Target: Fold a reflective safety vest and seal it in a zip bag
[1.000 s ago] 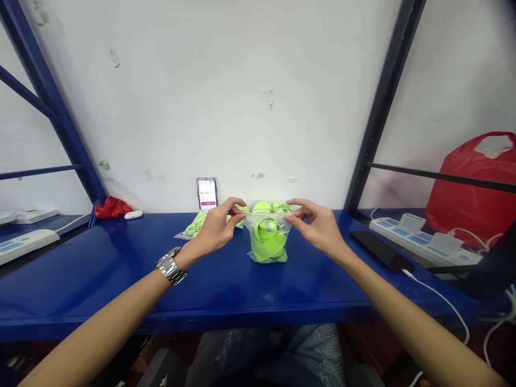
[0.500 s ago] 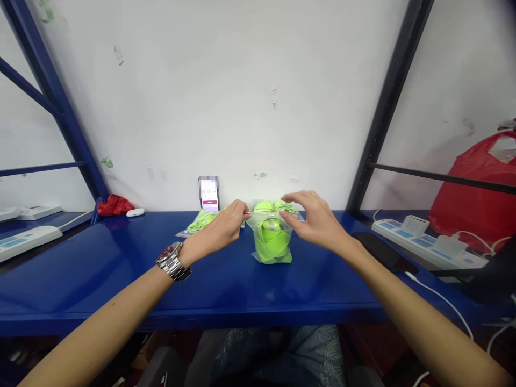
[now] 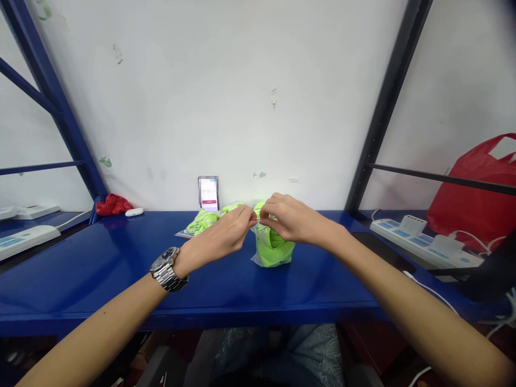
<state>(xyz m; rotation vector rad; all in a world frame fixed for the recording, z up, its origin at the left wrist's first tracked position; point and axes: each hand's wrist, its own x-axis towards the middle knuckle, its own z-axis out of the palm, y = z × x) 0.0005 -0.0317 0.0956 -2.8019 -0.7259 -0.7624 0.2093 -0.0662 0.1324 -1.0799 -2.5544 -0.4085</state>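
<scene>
A clear plastic bag (image 3: 274,251) with bright green material inside stands upright near the middle of the blue table. Its top edge is pinched at the left corner by my left hand (image 3: 234,228), which wears a metal watch at the wrist. Right beside it, my right hand (image 3: 288,217) has thumb and forefinger closed on the same top edge, covering part of the bag. Other bagged green items (image 3: 203,220) lie behind and to the left of my left hand, and more green shows behind the held bag.
A lit phone (image 3: 208,193) leans on the wall. Red cloth (image 3: 113,205) and a white case (image 3: 134,212) lie at the left. To the right are a dark phone (image 3: 381,250), a power strip (image 3: 423,244), cables and a red bag (image 3: 471,199) behind a metal frame.
My right hand has moved left along the bag's top edge to beside my left hand, and its fingers have closed. My left hand has shifted slightly right and down.
</scene>
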